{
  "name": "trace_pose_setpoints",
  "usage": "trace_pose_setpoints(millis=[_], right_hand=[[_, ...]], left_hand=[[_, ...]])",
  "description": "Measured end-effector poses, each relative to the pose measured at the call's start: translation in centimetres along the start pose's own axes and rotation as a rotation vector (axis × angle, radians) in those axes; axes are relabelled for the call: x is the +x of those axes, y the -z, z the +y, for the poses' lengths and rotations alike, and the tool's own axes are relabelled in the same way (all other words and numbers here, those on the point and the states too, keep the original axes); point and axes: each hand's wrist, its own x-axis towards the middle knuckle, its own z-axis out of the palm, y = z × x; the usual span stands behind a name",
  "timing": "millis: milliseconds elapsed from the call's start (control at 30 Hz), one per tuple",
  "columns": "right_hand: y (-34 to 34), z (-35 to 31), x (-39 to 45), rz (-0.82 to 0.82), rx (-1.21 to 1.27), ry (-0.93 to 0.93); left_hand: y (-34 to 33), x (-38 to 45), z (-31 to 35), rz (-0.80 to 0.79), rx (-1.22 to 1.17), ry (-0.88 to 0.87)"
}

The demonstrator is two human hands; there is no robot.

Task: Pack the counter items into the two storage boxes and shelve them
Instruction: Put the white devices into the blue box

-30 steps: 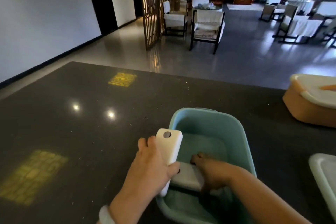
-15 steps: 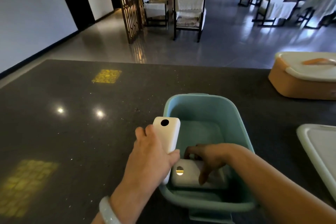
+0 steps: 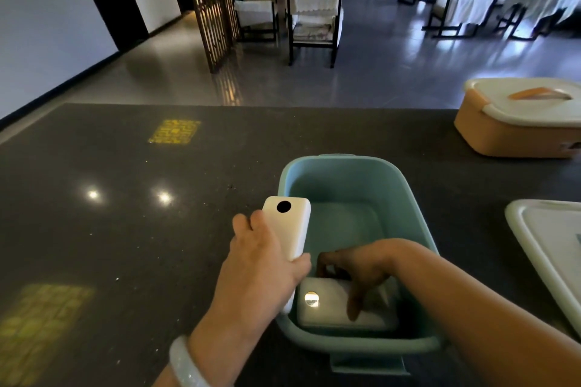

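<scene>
1. The blue storage box (image 3: 355, 185) sits open on the bench (image 3: 125, 214) in front of me, and a flat white device (image 3: 339, 308) now lies flat on its floor at the near end, where a second ago my right hand was only just setting it down.
2. My right hand (image 3: 355, 267) is inside the box, fingers bent down with one fingertip on that device; I cannot tell whether it is pinched or merely touched.
3. My left hand (image 3: 257, 280) grips a second white device (image 3: 289, 229) upright at the box's left rim, held much as before, so I judge it goes in next.
4. The far half of the box floor is bare, room enough for it.
5. To the right lie a white lid (image 3: 553, 248) and, further back, the lidded orange storage box (image 3: 515, 122), both well apart from my hands.
</scene>
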Motion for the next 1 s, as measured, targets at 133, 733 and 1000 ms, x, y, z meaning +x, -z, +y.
trace_pose_setpoints(millis=[133, 733, 1000], right_hand=[[0.0, 0.0, -0.1, -0.005, 0.008, 0.009], [1.9, -2.6, -6.2, 0.393, 0.903, 0.374], [1.6, -5.2, -8.8, 0.578, 1.246, 0.311]], left_hand=[[0.0, 0.0, 0.1, -0.004, 0.012, 0.003], [0.6, -0.5, 1.2, 0.062, -0.128, -0.044], [1.3, 0.6, 4.0, -0.155, -0.493, 0.089]])
